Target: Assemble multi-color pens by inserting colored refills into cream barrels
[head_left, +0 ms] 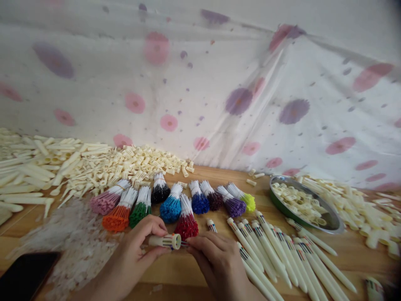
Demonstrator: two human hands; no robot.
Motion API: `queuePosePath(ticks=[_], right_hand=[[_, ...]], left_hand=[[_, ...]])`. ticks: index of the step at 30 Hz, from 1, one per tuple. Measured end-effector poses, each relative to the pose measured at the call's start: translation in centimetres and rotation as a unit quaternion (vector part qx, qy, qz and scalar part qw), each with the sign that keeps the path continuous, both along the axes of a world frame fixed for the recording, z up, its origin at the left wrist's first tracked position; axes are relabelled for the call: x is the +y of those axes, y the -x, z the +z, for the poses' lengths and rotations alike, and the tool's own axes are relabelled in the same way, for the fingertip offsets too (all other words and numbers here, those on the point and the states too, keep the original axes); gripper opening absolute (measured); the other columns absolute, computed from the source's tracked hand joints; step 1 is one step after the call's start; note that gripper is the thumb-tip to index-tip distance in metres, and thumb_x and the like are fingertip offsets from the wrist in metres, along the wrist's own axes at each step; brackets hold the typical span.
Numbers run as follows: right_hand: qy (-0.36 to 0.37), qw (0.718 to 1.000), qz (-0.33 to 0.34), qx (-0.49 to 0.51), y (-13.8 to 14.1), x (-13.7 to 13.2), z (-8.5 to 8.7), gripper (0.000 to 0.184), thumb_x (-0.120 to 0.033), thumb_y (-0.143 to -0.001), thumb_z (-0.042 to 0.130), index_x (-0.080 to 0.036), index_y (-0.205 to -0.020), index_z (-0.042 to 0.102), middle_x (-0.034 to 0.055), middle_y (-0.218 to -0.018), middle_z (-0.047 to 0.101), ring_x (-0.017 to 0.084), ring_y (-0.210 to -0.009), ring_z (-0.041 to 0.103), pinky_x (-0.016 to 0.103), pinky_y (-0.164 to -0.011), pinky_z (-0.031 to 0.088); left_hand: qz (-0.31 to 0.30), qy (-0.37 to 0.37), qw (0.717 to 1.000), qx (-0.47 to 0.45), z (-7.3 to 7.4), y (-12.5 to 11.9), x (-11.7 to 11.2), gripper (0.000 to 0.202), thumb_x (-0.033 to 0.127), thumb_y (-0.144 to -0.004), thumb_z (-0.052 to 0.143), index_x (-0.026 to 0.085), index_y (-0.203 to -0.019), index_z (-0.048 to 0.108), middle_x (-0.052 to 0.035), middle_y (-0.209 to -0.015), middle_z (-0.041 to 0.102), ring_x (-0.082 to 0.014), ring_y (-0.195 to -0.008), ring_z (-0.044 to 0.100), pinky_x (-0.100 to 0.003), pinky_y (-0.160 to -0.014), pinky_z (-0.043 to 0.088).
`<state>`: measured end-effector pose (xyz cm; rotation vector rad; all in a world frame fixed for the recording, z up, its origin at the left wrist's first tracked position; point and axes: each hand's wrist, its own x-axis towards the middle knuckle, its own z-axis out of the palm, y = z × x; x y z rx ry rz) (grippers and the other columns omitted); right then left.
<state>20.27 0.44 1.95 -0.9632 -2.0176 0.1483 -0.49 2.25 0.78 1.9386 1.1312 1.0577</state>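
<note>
My left hand (138, 246) is closed on a cream slotted pen barrel section (163, 241), held sideways with its round open end facing right. Small coloured pieces show in its slots. At that open end, my right hand (217, 259) pinches a thin pen refill (184, 243); its far part is hidden by the fingers. Just beyond the hands stand bundles of white refills with coloured ends, among them red (186, 223), light blue (171, 207), green (140, 211) and orange (116, 217). A short slotted section with coloured slides (211, 225) sits by my right hand.
Assembled cream multicolour pens (272, 251) lie in a row at right. Behind them is an oval metal dish (333, 225) of small cream rings. Cream parts (138, 163) are heaped at back left. Clear small pieces (75, 242) and a dark phone (28, 274) lie at left.
</note>
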Motion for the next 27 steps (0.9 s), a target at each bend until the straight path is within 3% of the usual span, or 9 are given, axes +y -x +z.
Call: queuePosePath(ticks=[11,18,27], right_hand=[[-0.101,0.994,0.003,-0.047,-0.1,0.0,1.2,0.017,-0.013,-0.091,0.047,-0.016,-0.086,0.062,0.0041,-0.070,0.070,0.013,-0.055,0.062,0.022,-0.052,0.046],[0.001,0.999,0.017,0.037,-0.2,0.1,1.4,0.017,-0.027,-0.091,0.052,-0.018,-0.081,0.063,-0.0001,-0.062,0.065,0.010,-0.052,0.060,0.019,-0.048,0.043],[-0.123,0.990,0.019,-0.066,-1.0,-0.4,1.7,0.011,-0.012,-0.089,0.051,-0.012,-0.094,0.061,0.0060,-0.075,0.070,0.015,-0.062,0.064,0.024,-0.057,0.051]], left_hand=[[-0.006,-0.099,0.995,0.021,1.6,-0.4,-0.7,0.028,0.001,-0.070,0.064,0.026,-0.082,0.057,0.0047,-0.085,0.064,-0.0099,-0.076,0.065,-0.013,-0.069,0.050],[0.032,-0.186,0.981,0.051,2.5,-0.6,-1.4,0.015,0.011,-0.078,0.061,0.024,-0.084,0.061,0.0020,-0.085,0.066,-0.0095,-0.077,0.066,-0.012,-0.071,0.050],[0.061,-0.221,0.971,0.062,2.6,-1.2,-1.8,0.005,0.021,-0.085,0.056,0.023,-0.083,0.060,0.0013,-0.082,0.066,-0.0095,-0.073,0.066,-0.013,-0.069,0.052]])
